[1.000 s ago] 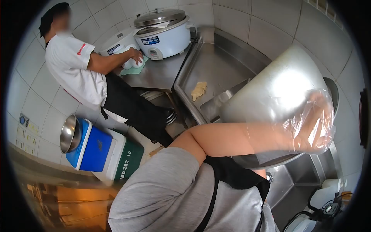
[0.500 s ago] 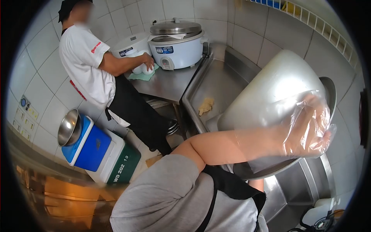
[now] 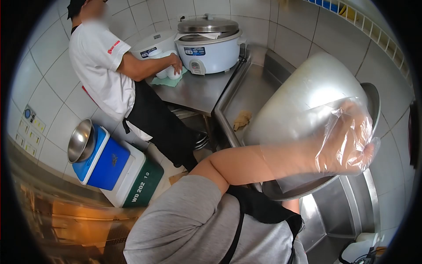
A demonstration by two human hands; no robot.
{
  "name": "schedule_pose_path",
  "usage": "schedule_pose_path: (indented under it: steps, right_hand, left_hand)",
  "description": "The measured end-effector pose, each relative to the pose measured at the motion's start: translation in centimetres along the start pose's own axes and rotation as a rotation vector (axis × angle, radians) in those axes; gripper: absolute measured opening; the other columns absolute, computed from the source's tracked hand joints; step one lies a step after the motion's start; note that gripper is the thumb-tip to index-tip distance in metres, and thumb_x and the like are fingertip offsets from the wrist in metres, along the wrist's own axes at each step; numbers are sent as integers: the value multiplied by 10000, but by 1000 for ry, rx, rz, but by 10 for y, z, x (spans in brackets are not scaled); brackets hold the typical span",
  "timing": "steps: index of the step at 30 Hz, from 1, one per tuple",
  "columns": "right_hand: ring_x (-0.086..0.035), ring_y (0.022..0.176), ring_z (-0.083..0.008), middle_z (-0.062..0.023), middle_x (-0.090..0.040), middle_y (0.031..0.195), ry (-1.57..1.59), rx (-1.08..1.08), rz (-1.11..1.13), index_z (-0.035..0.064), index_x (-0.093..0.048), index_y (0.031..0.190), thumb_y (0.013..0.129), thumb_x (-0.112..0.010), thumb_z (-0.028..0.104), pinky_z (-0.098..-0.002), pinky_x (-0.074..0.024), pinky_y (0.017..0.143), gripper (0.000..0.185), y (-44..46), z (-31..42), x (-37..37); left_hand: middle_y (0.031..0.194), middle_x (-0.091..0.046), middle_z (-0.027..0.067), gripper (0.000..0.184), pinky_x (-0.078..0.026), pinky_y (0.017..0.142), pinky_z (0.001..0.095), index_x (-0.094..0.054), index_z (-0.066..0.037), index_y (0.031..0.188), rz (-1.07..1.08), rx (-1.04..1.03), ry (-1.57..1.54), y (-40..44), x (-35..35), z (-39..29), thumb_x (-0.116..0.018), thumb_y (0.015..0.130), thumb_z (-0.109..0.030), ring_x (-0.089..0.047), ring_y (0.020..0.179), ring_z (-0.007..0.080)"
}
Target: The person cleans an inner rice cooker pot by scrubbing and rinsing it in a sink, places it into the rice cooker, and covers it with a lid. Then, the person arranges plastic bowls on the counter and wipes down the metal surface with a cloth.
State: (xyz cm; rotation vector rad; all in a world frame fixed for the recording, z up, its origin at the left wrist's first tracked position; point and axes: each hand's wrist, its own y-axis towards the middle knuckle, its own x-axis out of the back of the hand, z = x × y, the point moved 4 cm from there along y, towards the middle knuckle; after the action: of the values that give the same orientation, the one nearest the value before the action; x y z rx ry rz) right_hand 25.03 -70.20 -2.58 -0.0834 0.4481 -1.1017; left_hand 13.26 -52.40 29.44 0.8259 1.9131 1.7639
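Observation:
A large, dull-silver metal pot [image 3: 303, 94] leans at a tilt over the sink, its wide rim toward the lower right. My left hand [image 3: 349, 143], inside a loose clear plastic glove [image 3: 327, 149], reaches across the pot's side with its fingers curled over the rim. The pot hides its own inside. Of my right arm only a short piece of skin [image 3: 291, 205] shows below the rim; the right hand is out of sight behind the pot. A crumpled tan cloth [image 3: 242, 119] lies on the steel beside the pot.
A co-worker [image 3: 105, 75] at the left handles white bowls [image 3: 170, 72] on a green cloth, near a large rice cooker [image 3: 209, 48]. A metal bowl [image 3: 81, 141] sits on a blue cooler [image 3: 107, 163]. The steel sink basin [image 3: 325, 220] lies below the pot. A wire shelf [image 3: 369, 35] runs above.
The view has shifted slightly, so the rice cooker and co-worker appear a little further right. My left hand stays at the pot's rim, with little change in the pot's tilt.

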Motion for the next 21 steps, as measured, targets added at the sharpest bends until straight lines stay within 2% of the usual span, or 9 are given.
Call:
schedule_pose_path:
  steps: [3, 5, 9, 13, 19, 21]
  right_hand:
    - [-467, 1116, -234, -118, -433, 1271, 6, -1, -1, 19, -317, 1307, 890, -475, 384, -390, -421, 875, 576, 8, 1, -6]
    - [-465, 1118, -235, -118, -432, 1272, 13, -1, 2, 19, -317, 1308, 890, -474, 385, -390, -419, 879, 577, 12, 1, -9]
    - [-462, 1123, -236, -119, -430, 1275, 48, -2, 26, 19, -316, 1309, 891, -473, 386, -390, -414, 887, 578, 24, -1, -16]
    - [-459, 1127, -238, -119, -427, 1279, 114, -43, 72, 19, -315, 1311, 891, -472, 388, -390, -410, 895, 580, 40, -15, -41]
    - [-453, 1134, -240, -120, -423, 1283, 211, -123, 115, 20, -313, 1313, 892, -470, 390, -390, -403, 907, 583, 66, -35, -78]
    - [-452, 1137, -241, -121, -422, 1285, 231, -138, 122, 20, -312, 1314, 893, -469, 391, -390, -401, 911, 583, 72, -38, -84]
  left_hand:
    - [708, -461, 156, 174, -394, 639, 385, -479, 23, 735, -197, 54, -45, -3, 3, 15, -586, 640, -75, -447, 671, 321]
    - [714, -461, 165, 161, -393, 645, 398, -497, 25, 719, -246, 76, 1, -5, 7, 20, -595, 635, -72, -446, 670, 328]
    - [750, -466, 164, 134, -392, 675, 429, -515, 15, 688, -141, -61, 113, -4, 8, 27, -612, 626, -54, -447, 683, 324]
    - [803, -484, 153, 139, -396, 716, 430, -535, 12, 712, 57, 165, 43, 3, 9, 25, -623, 627, -53, -459, 703, 314]
    - [795, -494, 154, 118, -394, 699, 420, -534, 4, 677, -9, 42, 43, -4, -15, 30, -621, 622, -53, -466, 686, 308]
    - [788, -494, 152, 114, -390, 686, 414, -531, -1, 666, 43, 60, 8, -3, -20, 30, -621, 620, -52, -467, 675, 307]
